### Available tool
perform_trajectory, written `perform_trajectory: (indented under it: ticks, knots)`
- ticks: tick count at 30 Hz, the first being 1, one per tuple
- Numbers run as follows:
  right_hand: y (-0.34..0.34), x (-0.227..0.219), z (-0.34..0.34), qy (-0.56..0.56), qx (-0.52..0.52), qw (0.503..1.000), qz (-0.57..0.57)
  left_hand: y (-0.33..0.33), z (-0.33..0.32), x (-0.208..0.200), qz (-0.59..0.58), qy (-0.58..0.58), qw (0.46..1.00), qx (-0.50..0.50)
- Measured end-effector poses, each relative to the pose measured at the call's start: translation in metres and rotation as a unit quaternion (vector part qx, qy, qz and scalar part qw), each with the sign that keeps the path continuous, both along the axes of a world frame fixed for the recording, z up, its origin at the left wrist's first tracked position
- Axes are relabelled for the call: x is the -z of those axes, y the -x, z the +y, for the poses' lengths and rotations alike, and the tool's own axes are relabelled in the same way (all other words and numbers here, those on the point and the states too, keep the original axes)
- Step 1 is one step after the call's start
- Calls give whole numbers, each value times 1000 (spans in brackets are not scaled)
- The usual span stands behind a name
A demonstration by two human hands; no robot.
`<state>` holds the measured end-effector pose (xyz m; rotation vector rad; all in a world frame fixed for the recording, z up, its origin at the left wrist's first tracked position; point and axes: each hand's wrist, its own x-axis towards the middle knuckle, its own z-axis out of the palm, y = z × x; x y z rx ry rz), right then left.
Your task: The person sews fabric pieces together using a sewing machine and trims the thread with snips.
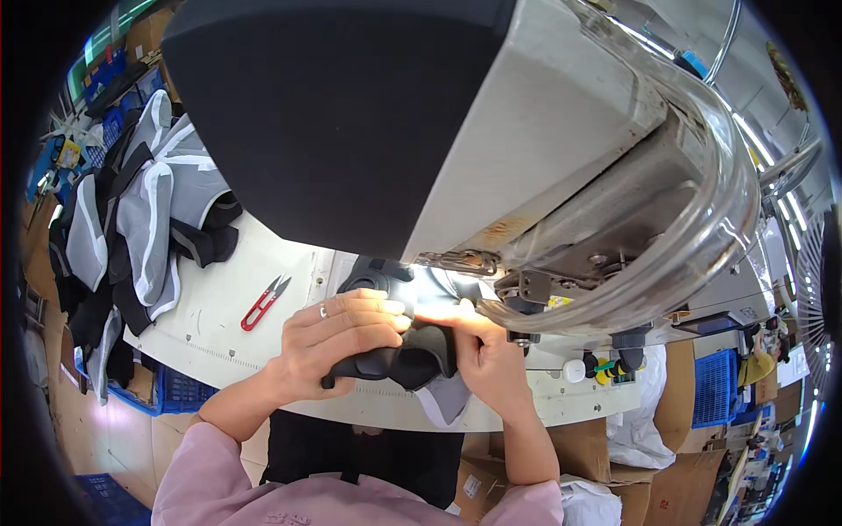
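Note:
A black padded fabric piece (425, 352) with a grey, white-edged flap (445, 399) lies bunched under the lit head of a sewing machine (342, 114). My left hand (344, 337), wearing a ring, is closed over the left part of the piece, fingers together and pointing toward the light. On the other side, my right hand (491, 355) pinches the piece's right edge, thumb and forefinger close to the stitching area. The needle and the exact stitching point are hidden by the machine head and glare. Red-handled thread snips (261, 309) lie apart on the table, left of my left hand.
A large heap of grey and black fabric pieces (145, 219) covers the far left of the white table (206, 329). Below it stands a blue crate (180, 392). Small spools (605, 370) sit at the right, with cardboard boxes (574, 443) beneath.

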<state>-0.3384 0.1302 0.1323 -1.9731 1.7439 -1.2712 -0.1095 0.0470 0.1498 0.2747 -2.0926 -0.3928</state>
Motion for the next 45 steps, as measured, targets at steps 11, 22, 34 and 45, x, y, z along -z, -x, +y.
perform_trajectory:
  ticks: [11,22,34,45]
  knots:
    - [23,3,-14,-9,79,965,251,9,-16,3,34,23,999,2]
    - [39,20,-10,49,54,993,98,12,-21,14,12,65,997,-45]
    - [75,72,-27,122,17,992,-26,12,-28,25,-23,40,998,-40]
    - [61,38,-33,64,17,996,55,9,-28,24,-31,-18,999,-35]
